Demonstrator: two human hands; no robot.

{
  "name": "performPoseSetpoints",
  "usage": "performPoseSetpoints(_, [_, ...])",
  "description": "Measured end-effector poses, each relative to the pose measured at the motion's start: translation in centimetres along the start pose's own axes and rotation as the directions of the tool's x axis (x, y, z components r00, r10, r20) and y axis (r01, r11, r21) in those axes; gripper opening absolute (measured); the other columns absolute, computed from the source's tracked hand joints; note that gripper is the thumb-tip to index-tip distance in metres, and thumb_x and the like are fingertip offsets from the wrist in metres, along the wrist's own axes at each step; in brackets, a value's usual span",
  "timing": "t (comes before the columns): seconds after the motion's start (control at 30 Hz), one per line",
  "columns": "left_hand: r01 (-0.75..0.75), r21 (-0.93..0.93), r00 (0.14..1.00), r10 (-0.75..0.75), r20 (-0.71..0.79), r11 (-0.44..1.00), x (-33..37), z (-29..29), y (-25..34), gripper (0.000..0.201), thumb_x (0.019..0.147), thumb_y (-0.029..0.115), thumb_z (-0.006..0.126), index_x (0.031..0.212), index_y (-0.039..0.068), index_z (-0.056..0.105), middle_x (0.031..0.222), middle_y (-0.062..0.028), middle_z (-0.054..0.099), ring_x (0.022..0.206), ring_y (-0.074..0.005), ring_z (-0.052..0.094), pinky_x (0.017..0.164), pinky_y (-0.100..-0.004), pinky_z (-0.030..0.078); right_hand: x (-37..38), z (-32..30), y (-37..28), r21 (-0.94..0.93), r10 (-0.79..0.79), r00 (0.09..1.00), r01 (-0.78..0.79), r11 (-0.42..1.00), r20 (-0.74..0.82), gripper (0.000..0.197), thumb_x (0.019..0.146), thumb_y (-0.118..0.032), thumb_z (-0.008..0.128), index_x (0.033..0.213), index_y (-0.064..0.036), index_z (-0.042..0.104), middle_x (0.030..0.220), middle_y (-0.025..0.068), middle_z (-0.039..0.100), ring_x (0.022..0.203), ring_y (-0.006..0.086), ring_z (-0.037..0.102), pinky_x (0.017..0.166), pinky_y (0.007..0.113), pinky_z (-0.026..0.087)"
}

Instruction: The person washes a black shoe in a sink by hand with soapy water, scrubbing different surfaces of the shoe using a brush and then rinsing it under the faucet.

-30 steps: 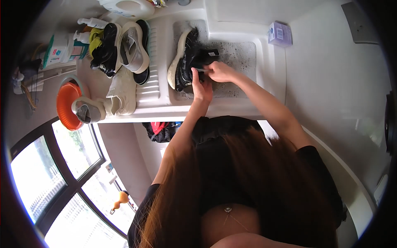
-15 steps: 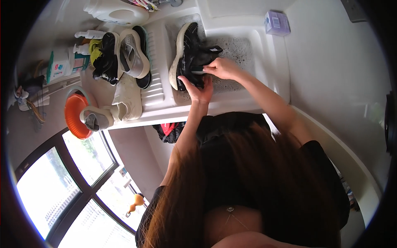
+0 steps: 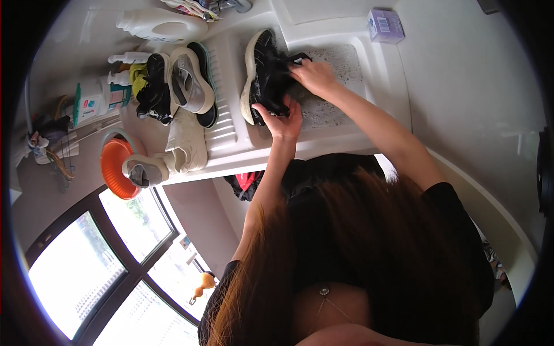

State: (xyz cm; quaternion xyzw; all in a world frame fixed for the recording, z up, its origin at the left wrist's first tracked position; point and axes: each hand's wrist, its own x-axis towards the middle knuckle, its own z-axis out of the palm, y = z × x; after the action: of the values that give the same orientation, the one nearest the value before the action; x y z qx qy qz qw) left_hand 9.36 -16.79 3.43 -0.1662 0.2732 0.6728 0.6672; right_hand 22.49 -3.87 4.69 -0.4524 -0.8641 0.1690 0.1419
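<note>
A wet black shoe (image 3: 263, 78) with a thick cream sole lies on its side in the sink basin (image 3: 360, 69), its sole edge to the left. Gripping its near end is my left hand (image 3: 284, 119), thumb on the sole side and fingers on the dark upper. My right hand (image 3: 314, 76) is closed at the shoe's opening, beside the raised black tongue. Motion blurs the dark area by its fingertips, and whatever those fingers hold is hidden. Foamy grey water (image 3: 332, 63) surrounds the shoe.
Left of the basin, a ribbed drainboard (image 3: 224, 115) carries a grey-white shoe (image 3: 193, 83), a black shoe (image 3: 154, 92) and a white shoe (image 3: 188, 141). An orange basin (image 3: 118, 167) sits at the near left. A white jug (image 3: 158, 24) and a purple box (image 3: 385, 26) stand farther back.
My right hand has moved up and slightly right along the shoe's opening. A pale strip seen at its fingertips before no longer shows. My left hand still holds the near end.
</note>
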Motion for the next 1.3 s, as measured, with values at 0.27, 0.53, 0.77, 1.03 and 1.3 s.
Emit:
performPoseSetpoints(0.27, [-0.132, 0.004, 0.952, 0.128, -0.278, 0.991, -0.4, 1.2, -0.9, 0.084, 0.068, 0.074, 0.07, 0.118, 0.008, 0.055, 0.103, -0.0057, 0.058, 0.087, -0.0231, 0.053, 0.084, -0.0374, 0.051, -2.8, 0.7, -0.3, 0.446, 0.136, 0.89, -0.344, 0.826, 0.434, 0.027, 0.09, -0.035, 0.063, 0.101, -0.0138, 0.074, 0.092, 0.0141, 0.072, 0.086, 0.0341, 0.069, 0.075, 0.043, 0.054])
performPoseSetpoints(0.53, [-0.097, 0.338, 0.992, 0.064, 0.105, 0.936, -0.8, 1.2, 2.4, 0.082, 0.093, 0.073, 0.022, 0.149, 0.015, 0.036, 0.146, -0.0068, 0.046, 0.135, -0.0284, 0.042, 0.113, -0.0461, 0.034, -1.0, 0.3, -1.3, 0.682, 0.162, 0.865, -0.478, 0.555, 0.474, 0.035, 0.087, -0.037, 0.069, 0.103, -0.0062, 0.073, 0.093, 0.0142, 0.073, 0.084, 0.0237, 0.069, 0.078, 0.034, 0.051])
performPoseSetpoints(0.77, [-0.022, 0.294, 1.0, 0.019, 0.014, 0.956, 0.3, 2.7, 2.6, 0.093, 0.087, 0.08, 0.01, 0.15, 0.016, 0.034, 0.148, -0.0081, 0.042, 0.136, -0.0305, 0.041, 0.115, -0.0483, 0.031, -2.3, 2.2, -2.3, 0.487, 0.265, 0.912, -0.394, 0.779, 0.312, 0.029, 0.088, -0.037, 0.066, 0.105, -0.0148, 0.074, 0.094, 0.0123, 0.072, 0.09, 0.0333, 0.068, 0.079, 0.043, 0.054])
performPoseSetpoints(1.03, [0.128, 0.211, 0.976, -0.085, -0.201, 0.969, 2.6, 0.3, 0.5, 0.103, 0.083, 0.082, -0.005, 0.145, 0.016, 0.044, 0.142, -0.0051, 0.051, 0.133, -0.0267, 0.044, 0.114, -0.0444, 0.033, -4.1, 1.2, -1.0, 0.179, -0.009, 0.993, -0.011, 0.984, 0.115, 0.032, 0.088, -0.042, 0.064, 0.113, -0.0237, 0.071, 0.085, 0.0098, 0.072, 0.081, 0.0284, 0.069, 0.068, 0.043, 0.054])
performPoseSetpoints(1.3, [0.101, 0.171, 0.973, -0.061, -0.223, 0.98, 4.4, -1.6, 1.1, 0.076, 0.096, 0.06, 0.009, 0.141, 0.013, 0.048, 0.139, -0.0092, 0.053, 0.127, -0.0324, 0.05, 0.11, -0.0491, 0.038, -3.8, 2.2, -3.4, 0.287, 0.091, 0.838, -0.284, 0.915, 0.537, 0.031, 0.088, -0.036, 0.061, 0.094, -0.0071, 0.072, 0.086, 0.0187, 0.07, 0.087, 0.0352, 0.069, 0.076, 0.048, 0.054])
